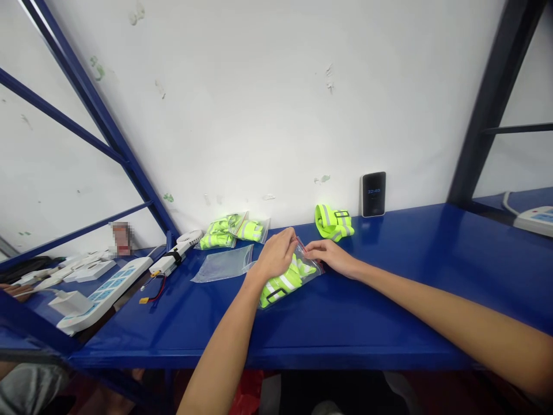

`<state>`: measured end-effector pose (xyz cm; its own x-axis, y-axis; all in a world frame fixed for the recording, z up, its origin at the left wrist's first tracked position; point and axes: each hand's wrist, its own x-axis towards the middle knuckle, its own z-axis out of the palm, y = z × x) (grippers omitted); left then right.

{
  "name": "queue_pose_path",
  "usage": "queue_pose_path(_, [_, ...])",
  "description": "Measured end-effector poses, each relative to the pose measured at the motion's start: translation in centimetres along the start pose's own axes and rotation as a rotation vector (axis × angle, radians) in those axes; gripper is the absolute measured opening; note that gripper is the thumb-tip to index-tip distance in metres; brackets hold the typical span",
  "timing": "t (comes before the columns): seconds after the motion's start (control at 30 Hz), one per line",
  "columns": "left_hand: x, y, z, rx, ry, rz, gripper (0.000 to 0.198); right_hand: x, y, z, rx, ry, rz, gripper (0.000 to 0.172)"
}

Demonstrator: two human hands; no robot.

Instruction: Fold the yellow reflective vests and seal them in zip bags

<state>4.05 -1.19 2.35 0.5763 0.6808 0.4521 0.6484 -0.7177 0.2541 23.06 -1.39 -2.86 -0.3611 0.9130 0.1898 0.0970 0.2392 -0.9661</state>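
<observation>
A clear zip bag [310, 266] with a folded neon-yellow reflective strap [280, 283] inside lies tilted on the blue table. My left hand [276, 252] is closed on the bag's upper left part, fingers bent over its edge. At the red-lined opening edge, my right hand [330, 256] pinches the bag with thumb and fingertips. Beside my left hand lies a flat, clear plastic bag [222, 265]. Behind my right hand a loose yellow reflective strap [333, 222] sits coiled, with a black buckle showing.
Several bagged yellow straps [220, 231] are piled by the wall. A black-screened device [374, 194] leans at the back right. On the left are a white handheld fan [173, 259], a wire with a yellow connector [153, 291] and a power strip [106, 294]. A person's hand [15, 292] shows far left.
</observation>
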Motion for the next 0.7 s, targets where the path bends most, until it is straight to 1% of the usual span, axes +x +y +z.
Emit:
queue_pose_path(0.17, [0.0, 0.1, 0.1, -0.037, 0.022, -0.038, 0.015, 0.0, 0.7, 0.5, -0.040, 0.021, -0.027, 0.028])
queue_pose_path(0.23, [0.1, -0.2, 0.3, -0.113, 0.040, -0.062, 0.014, -0.1, 0.8, 0.6, -0.071, 0.043, -0.053, 0.029])
queue_pose_path(0.3, [0.3, -0.7, 0.4, -0.219, 0.036, -0.126, 0.013, -0.2, 0.7, 0.8, -0.118, 0.063, -0.089, 0.030])
queue_pose_path(0.33, [0.4, -0.9, 0.4, -0.272, 0.011, -0.162, 0.016, -0.3, 0.5, 1.0, -0.149, 0.074, -0.111, 0.030])
queue_pose_path(0.4, [0.6, -1.3, 0.2, -0.371, -0.089, -0.208, 0.020, -0.5, 0.2, 1.3, -0.230, 0.096, -0.168, 0.031])
queue_pose_path(0.47, [0.7, -1.4, -0.1, -0.455, -0.201, -0.217, 0.021, -0.7, -0.3, 1.6, -0.317, 0.119, -0.237, 0.030])
queue_pose_path(0.53, [0.7, -1.4, -0.5, -0.510, -0.245, -0.215, 0.021, -0.8, -0.6, 1.9, -0.374, 0.137, -0.288, 0.030])
queue_pose_path(0.6, [0.6, -1.4, -0.8, -0.523, -0.222, -0.218, 0.020, -0.8, -0.7, 1.8, -0.347, 0.135, -0.285, 0.031])
queue_pose_path(0.7, [0.5, -1.4, -1.0, -0.501, -0.146, -0.225, 0.019, -0.7, -0.5, 1.2, -0.180, 0.067, -0.184, 0.031])
